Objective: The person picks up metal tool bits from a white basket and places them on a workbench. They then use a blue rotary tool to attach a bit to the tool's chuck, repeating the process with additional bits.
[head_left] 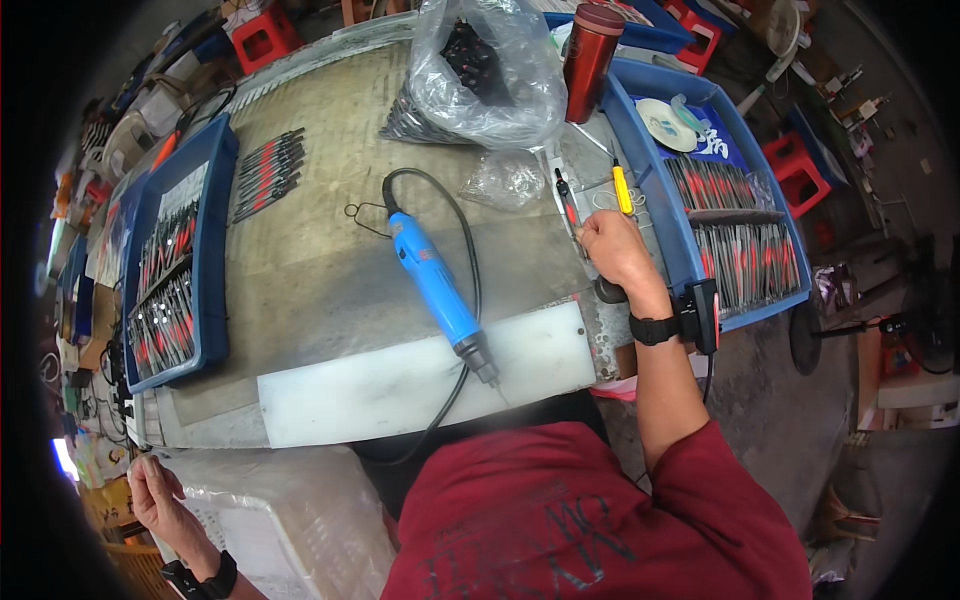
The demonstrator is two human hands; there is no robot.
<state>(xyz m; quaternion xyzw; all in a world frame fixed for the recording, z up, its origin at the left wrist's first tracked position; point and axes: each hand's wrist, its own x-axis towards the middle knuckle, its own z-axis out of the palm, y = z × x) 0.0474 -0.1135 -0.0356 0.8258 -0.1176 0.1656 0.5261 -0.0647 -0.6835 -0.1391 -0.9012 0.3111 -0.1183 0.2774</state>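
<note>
My right hand (618, 248) is closed at the table's right side, fingertips pinching the lower end of a slim black-and-red piece (567, 197). Beside it lies a yellow-handled screwdriver (622, 190). A dark curved thing (608, 291) shows just below the hand. My left hand (160, 500) is off the table at the lower left, fingers curled; whether anything is in them is hidden. It hovers by a plastic-lined white bin (270, 535). Between my hands, a blue electric screwdriver (435, 285) lies with its bit end over a white board (540, 350), its black cable looping around.
Blue trays hold rows of slim black-and-red pieces, one tray at left (217, 270), another at right (672, 230). More pieces (268, 172) lie in a row on the table. At the back stand a clear plastic bag (530, 100) of dark parts and a red tumbler (592, 65).
</note>
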